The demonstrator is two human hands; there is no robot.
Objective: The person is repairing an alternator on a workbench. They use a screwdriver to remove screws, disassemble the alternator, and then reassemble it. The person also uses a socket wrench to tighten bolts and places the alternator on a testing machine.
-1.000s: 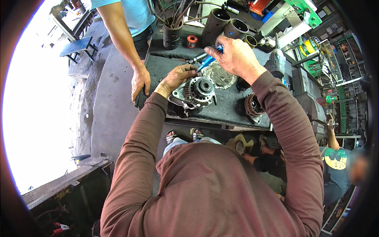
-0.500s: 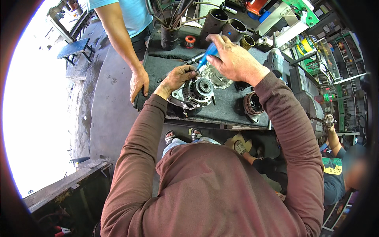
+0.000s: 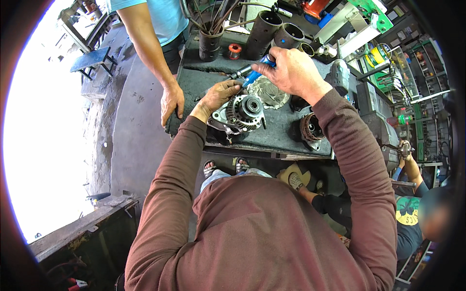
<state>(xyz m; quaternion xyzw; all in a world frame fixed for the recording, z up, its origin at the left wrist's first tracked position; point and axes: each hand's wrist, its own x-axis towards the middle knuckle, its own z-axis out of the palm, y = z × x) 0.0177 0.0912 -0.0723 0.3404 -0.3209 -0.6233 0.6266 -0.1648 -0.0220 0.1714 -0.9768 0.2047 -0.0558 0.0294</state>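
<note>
An alternator point(image 3: 230, 116) with a round pulley faces up near the front edge of the dark workbench point(image 3: 199, 80). My right hand point(image 3: 297, 72) is closed round the blue handle of a screwdriver point(image 3: 254, 76), whose shaft slants down to the left toward the alternator's far side. At that spot my left hand point(image 3: 217, 99) has thumb and fingers pinched together by the screwdriver's tip. What the left fingers hold, if anything, is hidden. Just behind the alternator lies a shallow silvery dish point(image 3: 273, 93), partly under my right hand.
Beside my right forearm sits a copper-wound part point(image 3: 310, 128). Along the back stand a can of rods point(image 3: 210, 44), dark metal cylinders point(image 3: 263, 35) and a red spool point(image 3: 235, 50). Another person's hand point(image 3: 172, 103) rests on the bench's left edge. A second person point(image 3: 407, 213) sits at right.
My right hand has shifted slightly right and down, and the screwdriver leans over more. The left hand stays nearly in place. The person at right has moved their arms.
</note>
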